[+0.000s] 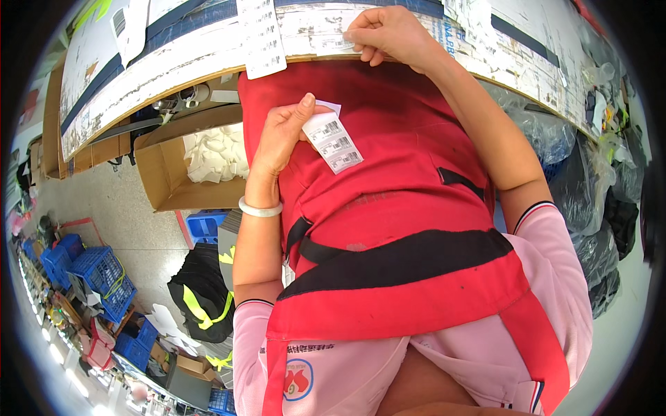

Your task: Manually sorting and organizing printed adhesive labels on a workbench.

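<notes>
Label strip [338, 147], white, in left hand [283, 135], in front of red apron [388, 277]; printed in black with a column of barcode blocks, fine text too small to read. Left hand: curled nearly closed, thumb pressed over upper end of strip; pale bangle [261, 208] at wrist. Right hand [394, 36]: over near edge of table [201, 48], thumb and forefinger drawn together, remaining fingers curled; cannot tell whether gripping anything. Table: white, scuffed surface, dark blue bands, blue printed lettering toward the right. Longer label strip [262, 38]: white, rows of small black print, lower end hanging over near table edge, to the left of right hand. Pink shirt [347, 381]: dark lettering and round blue-edged badge [297, 380] with red motif. Containers: open cardboard box [158, 173], below table on the left, holding heaped white scraps [216, 152]; blue lattice crate [104, 277], farther left; clear plastic bags [583, 187], at right, dark contents hard to make out. Black bundle [201, 284], yellow-green straps, near the box
</notes>
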Motion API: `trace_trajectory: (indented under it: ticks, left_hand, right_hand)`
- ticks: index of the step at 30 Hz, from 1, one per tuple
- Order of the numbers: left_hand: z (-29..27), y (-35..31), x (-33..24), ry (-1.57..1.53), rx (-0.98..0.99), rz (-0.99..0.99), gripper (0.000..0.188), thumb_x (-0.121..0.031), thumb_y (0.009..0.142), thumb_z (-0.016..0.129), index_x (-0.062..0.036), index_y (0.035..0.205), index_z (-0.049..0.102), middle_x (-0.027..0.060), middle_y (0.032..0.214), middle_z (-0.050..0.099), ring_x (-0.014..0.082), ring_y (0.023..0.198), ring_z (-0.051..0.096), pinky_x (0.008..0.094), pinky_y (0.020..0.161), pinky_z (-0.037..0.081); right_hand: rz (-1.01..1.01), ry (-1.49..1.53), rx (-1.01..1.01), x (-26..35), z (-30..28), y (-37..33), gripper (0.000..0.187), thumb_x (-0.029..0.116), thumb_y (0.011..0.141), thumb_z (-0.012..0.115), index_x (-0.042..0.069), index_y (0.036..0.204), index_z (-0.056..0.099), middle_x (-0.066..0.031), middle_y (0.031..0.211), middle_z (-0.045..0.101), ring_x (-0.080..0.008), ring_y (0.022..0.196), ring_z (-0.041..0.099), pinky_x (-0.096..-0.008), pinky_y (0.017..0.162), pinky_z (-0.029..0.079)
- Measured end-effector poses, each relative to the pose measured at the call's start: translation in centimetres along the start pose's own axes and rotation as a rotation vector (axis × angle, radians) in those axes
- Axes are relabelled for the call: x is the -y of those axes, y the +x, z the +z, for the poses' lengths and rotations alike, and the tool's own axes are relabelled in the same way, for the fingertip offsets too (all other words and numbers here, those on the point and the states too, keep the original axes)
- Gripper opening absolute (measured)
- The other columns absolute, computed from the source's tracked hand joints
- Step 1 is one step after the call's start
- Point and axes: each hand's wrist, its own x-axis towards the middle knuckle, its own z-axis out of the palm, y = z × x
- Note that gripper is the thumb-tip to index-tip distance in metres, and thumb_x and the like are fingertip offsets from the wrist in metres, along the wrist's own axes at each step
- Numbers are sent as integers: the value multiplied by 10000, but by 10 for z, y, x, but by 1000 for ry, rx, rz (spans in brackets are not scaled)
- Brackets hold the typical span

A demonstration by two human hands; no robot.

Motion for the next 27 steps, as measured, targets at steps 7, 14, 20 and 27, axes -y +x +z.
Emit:
trace_trajectory:
  ticks: [7, 14, 20, 27]
  left_hand:
    - [1, 0, -1, 13, 3, -26, 476, -371, 981, 461, 56, 977, 670, 62, 799, 669, 71, 666, 588, 188, 594, 449]
    - [-2, 0, -1, 50, 8, -7, 488, -408, 959, 494, 41, 941, 687, 79, 786, 668, 114, 682, 627, 223, 616, 505]
    - [0, -1, -6, -25, 55, -5, 534, -422, 973, 451, 69, 1005, 658, 102, 858, 670, 130, 749, 634, 247, 690, 513]
    - [0, -15, -5, -144, 155, 206, 415, -239, 924, 567, 74, 1195, 558, 110, 1029, 646, 133, 892, 607, 279, 789, 487]
  right_hand:
    - [-17, -6, -3, -1, 0, 2, 181, 133, 836, 628, -48, 829, 638, -92, 660, 631, -147, 534, 611, -249, 475, 512]
    - [-143, -64, 4, -5, 6, 0, 169, 123, 846, 615, -43, 819, 628, -85, 651, 627, -136, 528, 604, -246, 470, 503]
    - [-173, -32, 11, -11, -2, -7, 227, 236, 878, 636, 13, 919, 637, -20, 700, 605, -73, 594, 587, -192, 527, 485]
    - [-200, 9, -210, -25, -65, -60, 235, 242, 863, 658, 15, 921, 657, -32, 743, 628, -79, 605, 593, -199, 537, 479]
